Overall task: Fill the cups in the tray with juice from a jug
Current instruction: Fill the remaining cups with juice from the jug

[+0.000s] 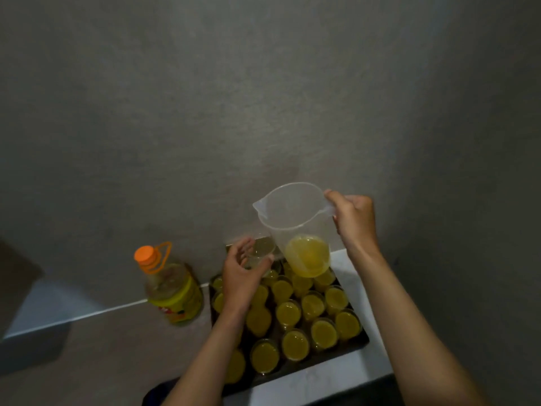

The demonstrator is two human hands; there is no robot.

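A clear plastic jug (295, 227) with a little yellow juice at its bottom hangs upright above the far end of the tray. My right hand (355, 222) grips its handle. My left hand (241, 273) holds a clear cup (260, 254) that looks empty, lifted just left of the jug's base. Below them a dark tray (345, 347) carries several cups (292, 344) full of yellow juice; my left forearm covers part of the left rows.
A bottle (172, 288) with yellow liquid, a yellow label and an orange cap stands left of the tray. The tray sits on a white ledge (360, 291) against a grey wall (263, 98). A lower grey surface (102, 347) lies at the left.
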